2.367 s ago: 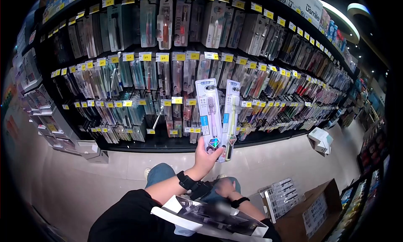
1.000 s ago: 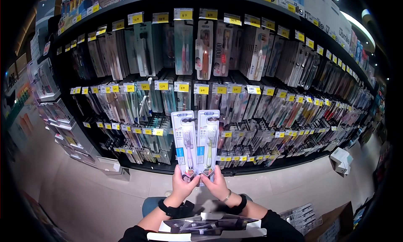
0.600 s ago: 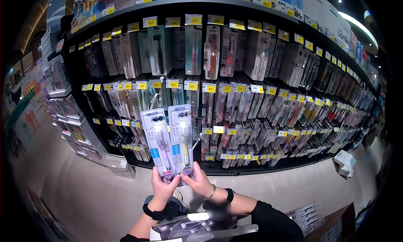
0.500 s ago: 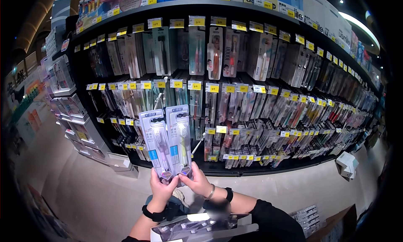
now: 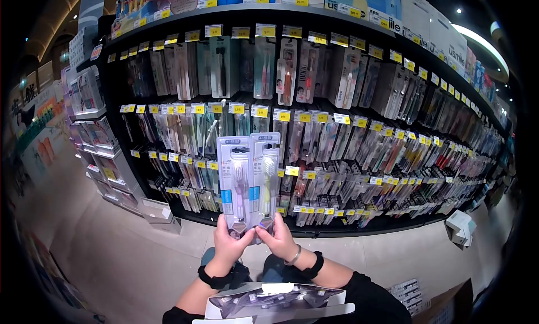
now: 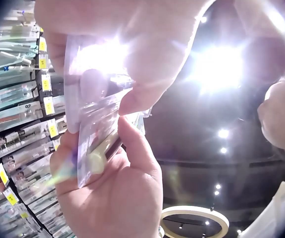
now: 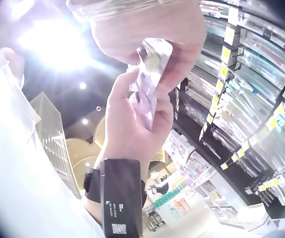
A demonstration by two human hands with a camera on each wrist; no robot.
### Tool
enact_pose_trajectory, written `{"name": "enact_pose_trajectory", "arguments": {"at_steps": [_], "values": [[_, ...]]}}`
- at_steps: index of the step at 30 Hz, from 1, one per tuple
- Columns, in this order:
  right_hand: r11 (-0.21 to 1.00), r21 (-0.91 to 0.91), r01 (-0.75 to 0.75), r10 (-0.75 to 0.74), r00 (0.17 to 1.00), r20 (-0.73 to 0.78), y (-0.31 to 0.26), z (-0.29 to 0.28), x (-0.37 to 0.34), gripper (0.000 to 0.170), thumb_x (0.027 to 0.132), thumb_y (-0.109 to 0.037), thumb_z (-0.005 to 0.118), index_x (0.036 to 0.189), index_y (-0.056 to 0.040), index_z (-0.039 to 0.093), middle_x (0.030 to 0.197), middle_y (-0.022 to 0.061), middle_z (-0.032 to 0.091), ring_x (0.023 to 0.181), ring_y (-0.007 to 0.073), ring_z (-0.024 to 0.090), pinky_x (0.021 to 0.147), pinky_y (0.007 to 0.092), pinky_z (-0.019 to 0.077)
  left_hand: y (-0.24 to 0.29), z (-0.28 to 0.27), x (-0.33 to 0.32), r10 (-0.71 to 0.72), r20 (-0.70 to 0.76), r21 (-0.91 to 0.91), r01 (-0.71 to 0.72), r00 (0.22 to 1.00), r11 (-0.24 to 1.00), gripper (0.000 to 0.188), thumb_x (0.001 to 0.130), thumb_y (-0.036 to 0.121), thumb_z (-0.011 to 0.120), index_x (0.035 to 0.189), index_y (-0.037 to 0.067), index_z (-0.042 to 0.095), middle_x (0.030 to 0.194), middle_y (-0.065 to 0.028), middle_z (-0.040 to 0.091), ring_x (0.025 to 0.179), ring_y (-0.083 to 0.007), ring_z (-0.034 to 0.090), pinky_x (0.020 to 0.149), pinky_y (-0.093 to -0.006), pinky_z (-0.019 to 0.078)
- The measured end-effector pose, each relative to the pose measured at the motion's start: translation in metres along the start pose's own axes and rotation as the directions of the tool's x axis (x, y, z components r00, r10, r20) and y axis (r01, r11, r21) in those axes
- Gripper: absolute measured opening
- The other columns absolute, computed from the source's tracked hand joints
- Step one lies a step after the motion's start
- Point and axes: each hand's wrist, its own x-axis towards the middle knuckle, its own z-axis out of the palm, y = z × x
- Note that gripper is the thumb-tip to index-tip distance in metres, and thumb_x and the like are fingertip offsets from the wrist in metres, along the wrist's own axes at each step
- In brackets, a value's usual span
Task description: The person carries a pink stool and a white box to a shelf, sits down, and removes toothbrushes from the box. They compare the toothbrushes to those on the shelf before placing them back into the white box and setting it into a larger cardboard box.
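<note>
Two blister-packed toothbrushes stand upright side by side in front of the shelves in the head view. My left hand holds the lower end of the left pack, a toothbrush with a purple handle. On the right, my right hand grips the bottom of a pack with a yellow-green toothbrush. The thumbs meet at the lower inner edges of the packs. In the left wrist view, clear plastic packaging shows between both hands. Below my forearms, an open white box contains several packs.
A shelf rack of hanging toothbrushes with yellow price tags fills the front. White boxes lie on the floor at left and right. A brown carton and stacked packs stand at lower right.
Earlier my left hand held both packs, with my right hand low near my leg. The right hand then took the green one. The packs shifted left, then back right.
</note>
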Motion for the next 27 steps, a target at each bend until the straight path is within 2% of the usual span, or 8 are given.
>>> {"name": "enact_pose_trajectory", "arguments": {"at_steps": [3,7,8,9,12,15,26,27], "values": [[0.999,-0.037,-0.008,0.006,0.999,-0.053,0.0,-0.013,-0.006,0.025,0.08,-0.014,0.056,0.09,0.0,0.038,0.079,0.008,0.059,0.069,0.0104,0.056,0.059,0.0251,0.0461,-0.002,0.015,0.004,0.009,0.048,-0.007,-0.008,0.999,1.0,0.044,0.064,0.006,0.068,0.098,0.002,0.041,0.085,-0.0059,0.055,0.073,-0.0115,0.054,0.064,-0.0253,0.0456],[0.994,-0.111,0.005,-0.022,0.987,-0.157,0.007,-0.034,-0.017,0.028,0.08,-0.014,0.056,0.096,0.0007,0.039,0.077,0.0061,0.056,0.068,0.0097,0.055,0.057,0.0251,0.046,-0.009,0.041,0.008,0.032,0.103,-0.022,-0.03,0.994,0.999,0.042,0.063,0.011,0.07,0.095,0.001,0.044,0.081,-0.0062,0.057,0.072,-0.0112,0.054,0.064,-0.0259,0.0456],[0.992,-0.128,-0.004,-0.021,0.982,-0.187,0.012,-0.041,-0.02,0.027,0.08,-0.014,0.056,0.097,0.0005,0.039,0.078,0.0063,0.056,0.068,0.01,0.056,0.058,0.0252,0.0459,-0.013,0.048,0.009,0.042,0.119,-0.05,-0.036,0.992,0.998,0.043,0.063,0.012,0.069,0.096,0.001,0.045,0.081,-0.0065,0.057,0.072,-0.0117,0.055,0.064,-0.0262,0.0456],[0.992,-0.125,0.0,-0.027,0.977,-0.211,0.012,-0.046,-0.021,0.027,0.08,-0.014,0.056,0.097,0.0004,0.039,0.078,0.0063,0.056,0.068,0.0102,0.056,0.058,0.0252,0.0458,-0.015,0.055,0.011,0.092,0.11,-0.025,-0.089,0.99,0.996,0.04,0.063,0.014,0.071,0.092,0.0,0.046,0.079,-0.0121,0.062,0.072,-0.0161,0.062,0.062,-0.0279,0.0483],[0.987,-0.159,0.003,-0.047,0.96,-0.276,0.01,-0.06,-0.028,0.027,0.08,-0.014,0.056,0.097,0.0003,0.039,0.079,0.0065,0.057,0.069,0.0112,0.057,0.06,0.0255,0.0458,-0.015,0.074,0.014,0.065,0.179,-0.056,-0.056,0.982,0.997,0.04,0.063,0.015,0.071,0.092,0.0,0.046,0.078,-0.0118,0.062,0.071,-0.0171,0.062,0.062,-0.028,0.0483],[0.978,-0.21,-0.015,-0.046,0.957,-0.285,0.01,-0.071,-0.03,0.028,0.08,-0.014,0.056,0.097,0.0004,0.039,0.081,0.0068,0.057,0.07,0.0112,0.057,0.06,0.0254,0.0458,-0.021,0.087,0.014,0.046,0.203,-0.056,-0.035,0.978,0.998,0.04,0.064,0.015,0.071,0.092,0.0,0.047,0.078,-0.0117,0.062,0.071,-0.0179,0.062,0.062,-0.0282,0.0483],[0.997,-0.079,-0.026,0.0,0.952,-0.305,0.019,-0.078,-0.034,0.029,0.081,-0.012,0.055,0.099,0.0008,0.038,0.086,0.0073,0.056,0.075,0.0104,0.055,0.064,0.0257,0.0458,-0.031,0.096,0.012,0.031,0.235,-0.027,-0.025,0.971,0.999,0.041,0.065,0.015,0.07,0.094,0.0,0.045,0.08,-0.0123,0.062,0.072,-0.0178,0.062,0.062,-0.0283,0.0483],[0.995,-0.098,-0.033,0.002,0.955,-0.297,0.023,-0.079,-0.035,0.029,0.081,-0.012,0.055,0.099,0.0008,0.038,0.086,0.0074,0.056,0.075,0.0105,0.055,0.064,0.0256,0.0458,-0.031,0.094,0.012,-0.04,0.296,-0.049,0.057,0.955,0.997,0.045,0.065,0.011,0.068,0.1,-0.001,0.042,0.087,-0.0092,0.058,0.077,-0.0115,0.056,0.068,-0.0262,0.046]]}}
